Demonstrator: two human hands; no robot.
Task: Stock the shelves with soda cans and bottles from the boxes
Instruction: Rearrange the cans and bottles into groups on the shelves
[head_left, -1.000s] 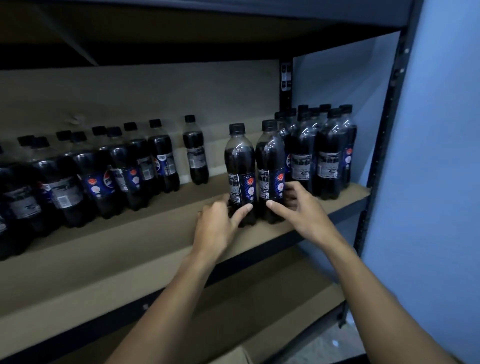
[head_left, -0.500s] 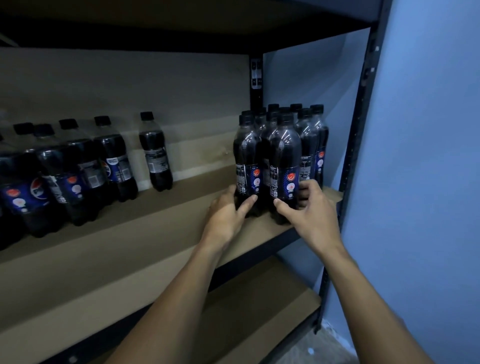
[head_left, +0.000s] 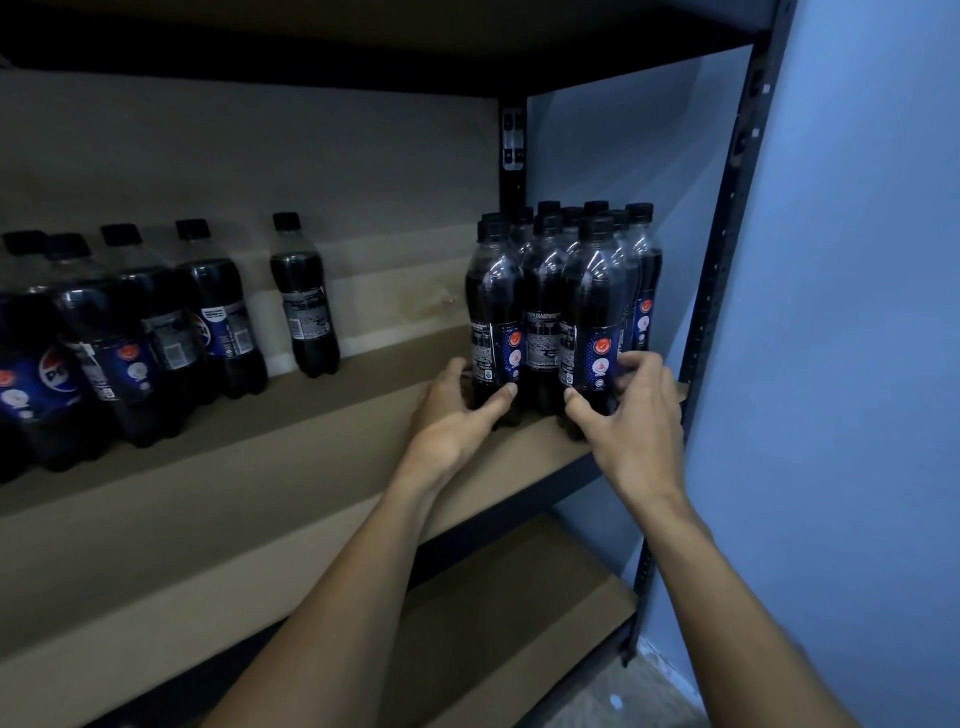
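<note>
A tight cluster of dark cola bottles with black caps stands at the right end of the brown shelf board (head_left: 322, 457). My left hand (head_left: 457, 410) grips the base of the front-left bottle (head_left: 491, 317), thumb across its front. My right hand (head_left: 631, 415) grips the base of the front-right bottle (head_left: 595, 322), fingers curled round its right side. A third bottle (head_left: 543, 312) stands between them. Further bottles behind are partly hidden.
A lone bottle (head_left: 304, 296) stands mid-shelf by the back panel. Several more bottles (head_left: 130, 338) crowd the left end. A black upright post (head_left: 724, 249) and a blue wall (head_left: 857, 312) bound the right side. A lower shelf (head_left: 519, 597) lies beneath.
The two front bottles have slid right and back, from a gap apart into contact with the cluster at the shelf's right end. Both hands moved with them; the view turned right.
</note>
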